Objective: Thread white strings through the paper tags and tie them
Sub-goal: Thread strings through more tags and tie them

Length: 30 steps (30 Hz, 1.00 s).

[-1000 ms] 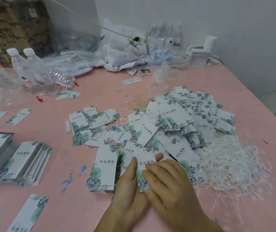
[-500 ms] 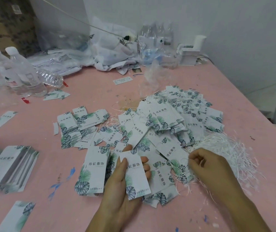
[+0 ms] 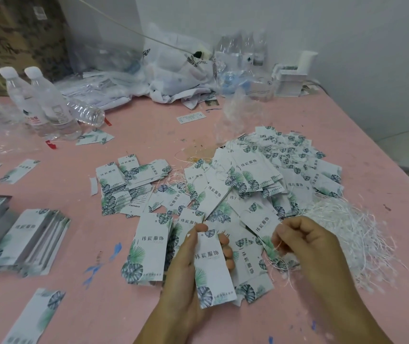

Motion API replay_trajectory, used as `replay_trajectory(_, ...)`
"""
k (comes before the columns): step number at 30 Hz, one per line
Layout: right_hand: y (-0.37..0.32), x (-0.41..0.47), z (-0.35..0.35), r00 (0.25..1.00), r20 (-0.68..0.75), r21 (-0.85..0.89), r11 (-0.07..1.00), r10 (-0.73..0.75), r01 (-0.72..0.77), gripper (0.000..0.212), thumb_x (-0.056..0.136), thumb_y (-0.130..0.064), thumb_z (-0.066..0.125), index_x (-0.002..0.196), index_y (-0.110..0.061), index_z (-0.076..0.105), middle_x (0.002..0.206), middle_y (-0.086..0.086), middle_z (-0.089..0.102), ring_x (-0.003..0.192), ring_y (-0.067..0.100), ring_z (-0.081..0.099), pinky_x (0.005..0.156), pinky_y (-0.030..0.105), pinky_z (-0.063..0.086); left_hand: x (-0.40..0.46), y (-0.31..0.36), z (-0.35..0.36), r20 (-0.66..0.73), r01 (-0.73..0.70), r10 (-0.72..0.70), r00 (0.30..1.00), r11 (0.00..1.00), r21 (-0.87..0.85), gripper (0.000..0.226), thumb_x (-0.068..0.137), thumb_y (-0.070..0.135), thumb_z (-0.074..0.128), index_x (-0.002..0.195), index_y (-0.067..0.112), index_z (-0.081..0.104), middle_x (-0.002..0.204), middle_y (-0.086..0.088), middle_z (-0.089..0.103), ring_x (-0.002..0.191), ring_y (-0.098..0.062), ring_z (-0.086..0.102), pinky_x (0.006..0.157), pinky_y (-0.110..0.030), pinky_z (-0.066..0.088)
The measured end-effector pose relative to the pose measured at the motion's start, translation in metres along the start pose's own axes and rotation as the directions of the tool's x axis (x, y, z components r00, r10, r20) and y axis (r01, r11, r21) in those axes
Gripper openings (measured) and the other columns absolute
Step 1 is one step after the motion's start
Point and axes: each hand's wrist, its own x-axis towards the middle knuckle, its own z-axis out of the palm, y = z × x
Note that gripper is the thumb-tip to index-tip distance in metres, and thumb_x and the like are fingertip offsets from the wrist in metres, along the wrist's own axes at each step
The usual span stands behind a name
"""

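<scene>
Since the earlier frame: right hand (image 3: 307, 247) drawn back from the white string heap (image 3: 347, 239) toward the held paper tag (image 3: 212, 266), fingers now pinching a white string (image 3: 276, 252).

Head view: left hand (image 3: 186, 266), grip clamped on that tag, long axis upright, punched end topmost. String just right of the tag's top. Right hand nearer for threading.
</scene>
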Motion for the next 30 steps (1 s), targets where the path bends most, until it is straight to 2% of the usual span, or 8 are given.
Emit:
replay_trajectory(3, -0.002, -0.014, 0.026, 0.997, 0.077, 0.241, 0.969, 0.029, -0.046, 0.014, 0.081, -0.028, 0.069, 0.079, -0.014, 0.070, 0.066, 0.011, 0.064, 0.056, 0.017, 0.051, 0.049, 0.022, 0.043, -0.002, -0.001, -0.003, 0.021, 0.011, -0.012, 1.000, 0.999, 0.035, 0.015, 0.089, 0.027, 0.061, 0.101, 0.021, 0.054, 0.087, -0.018, 0.060, 0.063, -0.028, 0.056, 0.055, -0.034, 0.052)
replay_trajectory(6, -0.003, -0.021, 0.043, 0.995, 0.095, 0.244, 0.970, -0.017, -0.007, 0.016, 0.075, -0.031, 0.068, 0.083, -0.018, 0.074, 0.061, 0.010, 0.065, 0.051, 0.013, 0.054, 0.047, 0.020, 0.045, -0.002, -0.002, -0.005, 0.090, 0.012, -0.019, 0.996, 0.997, 0.079, 0.013, 0.083, 0.018, 0.069, 0.093, 0.020, 0.061, 0.083, -0.016, 0.058, 0.062, -0.027, 0.055, 0.054, -0.033, 0.052)
replay_trajectory(10, -0.004, -0.028, 0.050, 0.994, 0.098, 0.299, 0.954, -0.039, 0.008, 0.010, 0.077, -0.020, 0.067, 0.080, -0.016, 0.075, 0.054, 0.006, 0.062, 0.041, 0.011, 0.056, 0.041, 0.017, 0.046, -0.004, -0.003, -0.006, 0.185, 0.047, -0.087, 0.979, 0.976, 0.211, 0.027, 0.079, 0.025, 0.077, 0.097, 0.018, 0.060, 0.079, -0.018, 0.056, 0.059, -0.027, 0.058, 0.054, -0.034, 0.054)
replay_trajectory(16, 0.008, -0.030, 0.048, 0.980, 0.152, 0.100, 0.988, -0.132, 0.118, 0.012, 0.086, -0.030, 0.071, 0.096, -0.032, 0.077, 0.052, 0.007, 0.060, 0.042, 0.016, 0.054, 0.042, 0.028, 0.047, -0.006, -0.006, -0.006, 0.148, 0.016, -0.099, 0.984, 0.876, 0.482, 0.023, 0.079, 0.035, 0.076, 0.095, 0.019, 0.070, 0.069, -0.019, 0.064, 0.058, -0.027, 0.064, 0.056, -0.033, 0.055)
replay_trajectory(21, 0.009, -0.028, 0.047, 0.915, 0.163, -0.219, 0.891, -0.369, 0.398, 0.027, 0.086, -0.030, 0.062, 0.111, -0.035, 0.070, 0.073, -0.018, 0.064, 0.055, 0.005, 0.059, 0.052, 0.020, 0.048, -0.006, -0.005, -0.008, 0.137, -0.025, -0.067, 0.988, 0.815, 0.579, 0.036, 0.082, 0.038, 0.070, 0.103, 0.010, 0.063, 0.072, -0.019, 0.066, 0.060, -0.028, 0.064, 0.059, -0.032, 0.056)
replay_trajectory(25, 0.008, -0.027, 0.047, 0.874, 0.097, -0.287, 0.827, -0.476, 0.483, 0.029, 0.084, -0.014, 0.067, 0.104, -0.034, 0.074, 0.079, -0.016, 0.068, 0.060, 0.006, 0.063, 0.052, 0.023, 0.051, -0.006, -0.007, -0.009, 0.150, -0.055, -0.049, 0.988, 0.784, 0.619, 0.031, 0.082, 0.037, 0.073, 0.102, 0.013, 0.070, 0.078, -0.018, 0.069, 0.066, -0.028, 0.067, 0.063, -0.035, 0.057)
replay_trajectory(28, 0.009, -0.026, 0.044, 0.841, 0.045, -0.316, 0.791, -0.539, 0.523, 0.015, 0.084, -0.018, 0.069, 0.093, -0.030, 0.073, 0.076, -0.014, 0.068, 0.060, 0.002, 0.064, 0.052, 0.022, 0.051, -0.006, -0.008, -0.010, 0.174, -0.065, -0.061, 0.983, 0.769, 0.637, 0.020, 0.085, 0.031, 0.072, 0.097, 0.015, 0.070, 0.078, -0.021, 0.069, 0.065, -0.028, 0.068, 0.065, -0.035, 0.057)
replay_trajectory(30, 0.010, -0.024, 0.041, 0.871, 0.008, -0.268, 0.838, -0.491, 0.475, 0.010, 0.085, -0.023, 0.070, 0.091, -0.031, 0.070, 0.071, -0.011, 0.066, 0.052, 0.003, 0.061, 0.049, 0.017, 0.049, -0.007, -0.008, -0.010, 0.196, -0.062, -0.079, 0.977, 0.777, 0.626, 0.013, 0.087, 0.028, 0.070, 0.092, 0.016, 0.070, 0.080, -0.022, 0.069, 0.065, -0.028, 0.068, 0.063, -0.035, 0.058)
